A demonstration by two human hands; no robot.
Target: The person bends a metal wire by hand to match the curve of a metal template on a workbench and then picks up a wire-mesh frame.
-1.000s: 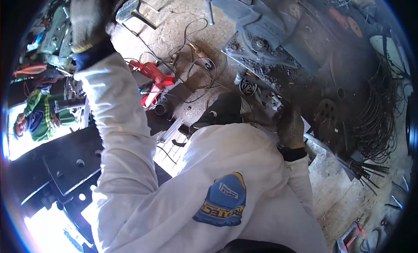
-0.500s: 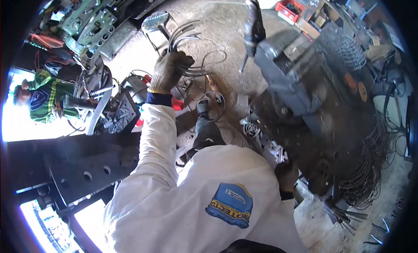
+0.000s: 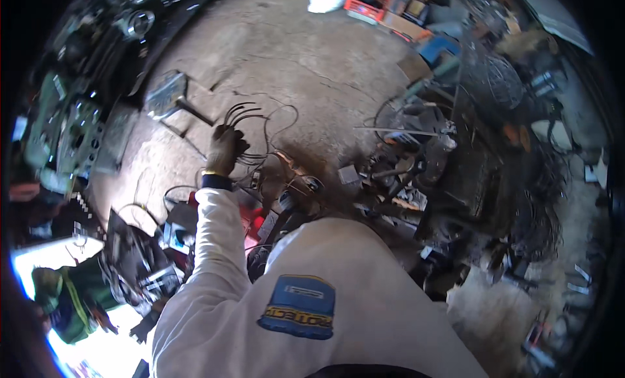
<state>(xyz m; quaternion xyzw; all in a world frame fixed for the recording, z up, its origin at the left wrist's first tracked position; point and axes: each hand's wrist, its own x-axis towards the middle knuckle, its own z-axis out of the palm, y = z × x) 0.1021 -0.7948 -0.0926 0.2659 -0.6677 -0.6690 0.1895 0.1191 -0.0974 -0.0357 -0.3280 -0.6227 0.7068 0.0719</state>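
Note:
My left hand (image 3: 226, 151), in a knitted work glove with a dark cuff, is held out ahead of me over the floor. Its fingers are closed around a bundle of several bent, dark metal rods (image 3: 241, 112), whose curved ends fan out above and below the fist. Beyond the fist stands a small stool (image 3: 167, 95) with a worn seat. My right hand cannot be made out; the right side of my pale jacket and the dark clutter beside it hide that area.
Dark machinery (image 3: 475, 183) and tangled wire (image 3: 540, 215) fill the right side. A red crate (image 3: 368, 4) and cardboard boxes sit at the far edge. Thin cable (image 3: 296, 114) loops across the concrete floor. Green machinery (image 3: 78, 137) stands left; a person in green (image 3: 75, 306) is at lower left.
My view has swung and tilted, so the surroundings sit differently. My left hand still grips the rods, now lower and further left in the picture. My right glove, earlier visible beside the machinery, no longer shows.

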